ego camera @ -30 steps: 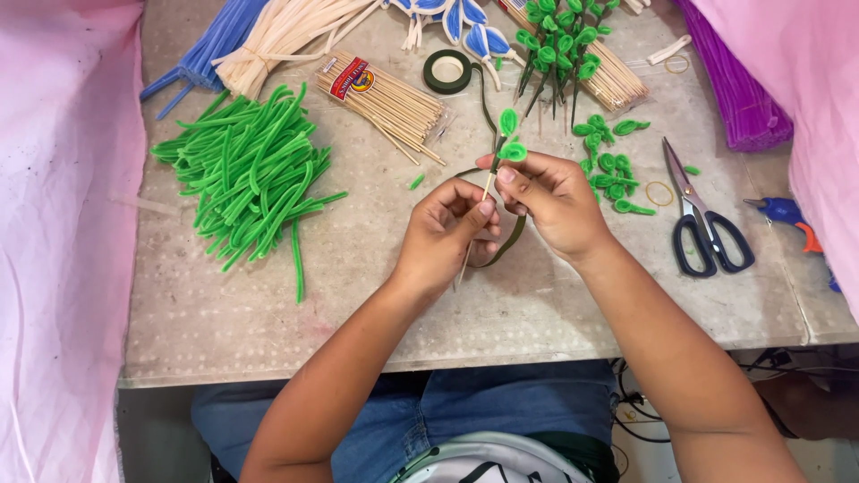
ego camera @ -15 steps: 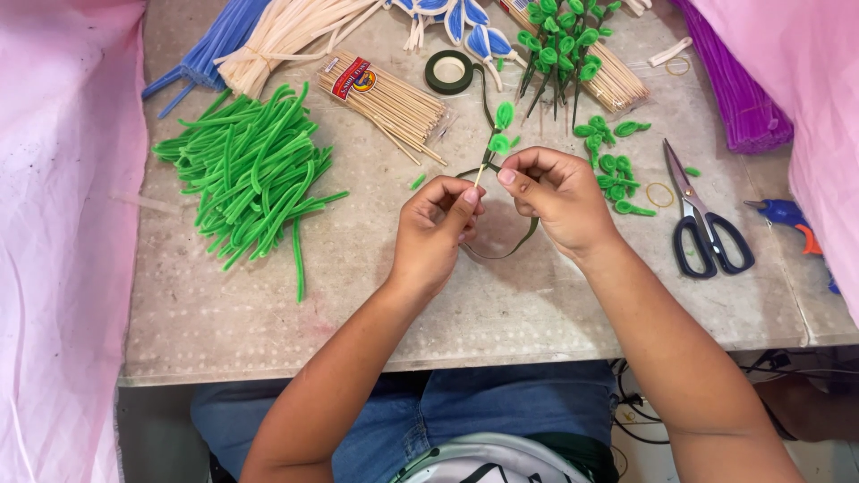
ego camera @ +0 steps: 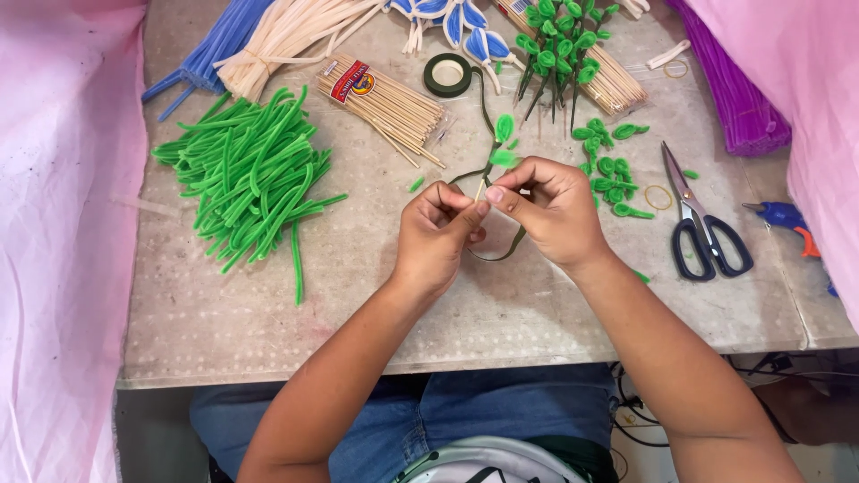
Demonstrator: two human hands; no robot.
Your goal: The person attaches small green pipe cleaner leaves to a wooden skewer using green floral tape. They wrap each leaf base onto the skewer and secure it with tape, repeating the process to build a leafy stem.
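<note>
My left hand (ego camera: 437,234) and my right hand (ego camera: 550,207) meet above the middle of the table, fingertips pinched together on a thin wooden stick (ego camera: 480,189). Two small green pipe-cleaner leaves (ego camera: 504,143) stand at the stick's top. A dark green tape strip (ego camera: 512,250) loops down under my hands and runs up to the green tape roll (ego camera: 447,74) at the back.
A heap of green pipe cleaners (ego camera: 255,174) lies left, a pack of wooden sticks (ego camera: 386,105) behind. Finished green stems (ego camera: 564,45) and loose green leaves (ego camera: 612,165) sit back right; black scissors (ego camera: 700,224), a rubber band (ego camera: 659,197), purple pipe cleaners (ego camera: 732,85) and a blue glue gun (ego camera: 787,219) at right.
Both hands have shifted slightly up and away from me with the stick; my fingers have worked round it, and the tape loop has swung below them.
</note>
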